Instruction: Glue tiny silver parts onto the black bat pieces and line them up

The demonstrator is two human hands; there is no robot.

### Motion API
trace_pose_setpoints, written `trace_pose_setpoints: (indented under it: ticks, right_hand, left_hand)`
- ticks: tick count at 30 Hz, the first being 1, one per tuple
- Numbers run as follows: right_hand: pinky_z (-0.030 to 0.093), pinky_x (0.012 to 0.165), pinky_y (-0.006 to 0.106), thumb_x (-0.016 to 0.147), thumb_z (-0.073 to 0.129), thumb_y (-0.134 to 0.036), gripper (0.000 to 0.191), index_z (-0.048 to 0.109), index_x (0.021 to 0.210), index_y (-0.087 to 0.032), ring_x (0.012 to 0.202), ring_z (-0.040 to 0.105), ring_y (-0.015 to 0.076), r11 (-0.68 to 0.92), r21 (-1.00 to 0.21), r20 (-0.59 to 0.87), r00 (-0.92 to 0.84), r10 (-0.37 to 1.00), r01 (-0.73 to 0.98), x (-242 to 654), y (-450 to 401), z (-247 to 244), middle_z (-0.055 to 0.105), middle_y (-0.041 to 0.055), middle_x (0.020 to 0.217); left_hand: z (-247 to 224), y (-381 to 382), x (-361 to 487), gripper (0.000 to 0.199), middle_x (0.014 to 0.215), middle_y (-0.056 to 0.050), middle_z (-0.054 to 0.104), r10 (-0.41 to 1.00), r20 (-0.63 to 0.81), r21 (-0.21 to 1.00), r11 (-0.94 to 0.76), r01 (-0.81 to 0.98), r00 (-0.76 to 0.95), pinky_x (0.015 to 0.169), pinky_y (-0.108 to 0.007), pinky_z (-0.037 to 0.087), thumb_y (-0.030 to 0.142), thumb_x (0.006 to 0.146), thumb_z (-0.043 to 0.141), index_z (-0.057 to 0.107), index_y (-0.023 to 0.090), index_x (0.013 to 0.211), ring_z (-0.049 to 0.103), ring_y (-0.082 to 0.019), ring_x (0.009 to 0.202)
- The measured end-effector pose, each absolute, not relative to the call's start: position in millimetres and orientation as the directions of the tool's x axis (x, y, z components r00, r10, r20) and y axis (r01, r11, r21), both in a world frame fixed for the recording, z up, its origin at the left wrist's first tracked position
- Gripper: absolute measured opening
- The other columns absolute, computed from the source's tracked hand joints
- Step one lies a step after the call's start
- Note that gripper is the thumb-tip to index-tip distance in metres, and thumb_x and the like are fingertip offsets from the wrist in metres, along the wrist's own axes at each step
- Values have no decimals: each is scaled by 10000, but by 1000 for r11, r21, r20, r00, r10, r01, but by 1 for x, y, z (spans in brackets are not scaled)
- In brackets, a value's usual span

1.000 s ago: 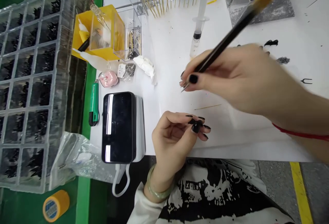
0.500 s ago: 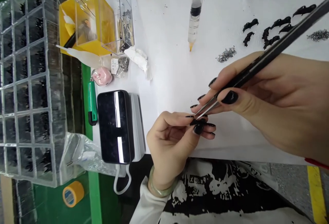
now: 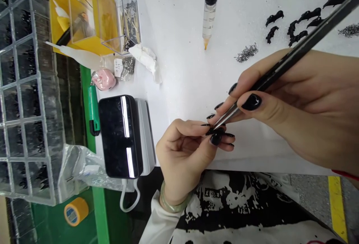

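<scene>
My left hand [image 3: 185, 147] pinches a small black piece [image 3: 211, 131] between thumb and fingertips; the fingers and dark nails hide most of it. In my right hand [image 3: 291, 113] is a pair of black-handled tweezers [image 3: 276, 75], held like a pen. Its metal tips reach the black piece at the left fingertips; whether they grip anything there is too small to tell. Above the right hand lie several black figure-like pieces [image 3: 297, 31] and a heap of tiny metal rings or eye pins [image 3: 246, 52]. A second metal heap [image 3: 349, 30] sits at the far right.
A syringe [image 3: 209, 19] with an amber tip lies on the white table. Leftward are a phone [image 3: 120, 135], green cutter [image 3: 93, 109], pink case [image 3: 104, 79], crumpled tissue [image 3: 144, 59] and yellow box [image 3: 108, 23]. A compartment tray [image 3: 19, 120] and orange tape roll [image 3: 76, 211] are beyond the edge.
The view has shifted slightly, so table items appear a little further left and up. Both hands keep nearly the same pose; the tweezer tips stay at the black piece.
</scene>
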State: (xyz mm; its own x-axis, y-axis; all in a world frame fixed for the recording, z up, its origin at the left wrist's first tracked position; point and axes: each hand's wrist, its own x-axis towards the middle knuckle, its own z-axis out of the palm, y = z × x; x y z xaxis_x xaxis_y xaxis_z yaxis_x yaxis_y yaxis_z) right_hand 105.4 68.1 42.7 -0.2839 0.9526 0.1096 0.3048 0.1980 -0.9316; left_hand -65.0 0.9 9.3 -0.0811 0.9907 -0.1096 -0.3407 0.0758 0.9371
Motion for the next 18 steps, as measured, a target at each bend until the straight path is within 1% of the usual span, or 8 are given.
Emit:
trace_pose_setpoints:
  ticks: [2,5,7,10,12,14,16,18]
  right_hand:
    - [617,646,105,973,643,-219,56,694,949,-214,791,744,80,199,-926,109,-279,954,320,105,68,45,761,-22,889]
    - [607,632,103,965,654,-201,52,690,927,-201,772,737,76,202,-939,121,-283,952,278,105,69,48,760,-17,866]
    - [595,647,83,961,661,-169,51,694,928,-190,782,732,65,207,-942,130,-280,951,266,105,69,48,760,-16,864]
    - [582,667,64,963,650,-124,82,695,942,-189,800,728,51,204,-934,130,-255,958,293,104,69,48,762,-22,875]
    - [587,639,86,960,664,-145,66,693,935,-199,786,728,57,216,-935,138,-272,952,281,104,69,48,762,-27,870]
    - [603,617,136,959,667,-159,67,691,925,-211,777,730,80,214,-935,129,-291,948,283,103,69,48,763,-23,866]
    - [615,621,178,972,642,-150,91,690,938,-219,791,733,105,205,-926,117,-274,955,317,103,68,50,764,-11,880]
    - [610,622,188,981,626,-151,93,691,965,-216,806,729,114,218,-909,125,-267,956,354,104,68,50,761,-1,889]
  left_hand:
    - [12,1,-64,104,837,-3,778,986,-145,926,107,-362,-79,611,-255,693,131,895,745,674,206,907,791,-180,710]
    - [15,0,-63,122,879,2,783,978,-200,900,161,-406,-56,668,-259,698,95,907,721,679,208,920,793,-164,752]
    - [17,0,-63,122,874,0,785,981,-187,904,150,-401,-55,660,-262,698,92,906,720,678,207,917,792,-166,745]
    - [17,-1,-63,115,866,-4,787,979,-193,913,155,-377,-66,641,-280,701,109,898,734,676,208,908,793,-182,737]
    - [17,0,-64,119,884,1,789,975,-215,905,178,-386,-55,653,-282,701,108,898,733,683,215,909,794,-180,751]
    - [17,0,-64,130,905,7,792,974,-221,895,186,-406,-41,668,-273,699,98,901,726,694,222,915,794,-170,765]
    - [17,0,-64,140,916,9,792,975,-218,887,183,-423,-34,679,-259,696,83,903,719,701,221,919,792,-159,775]
    - [17,0,-63,140,916,6,791,976,-215,885,179,-429,-37,681,-253,695,76,906,713,703,214,919,791,-154,777]
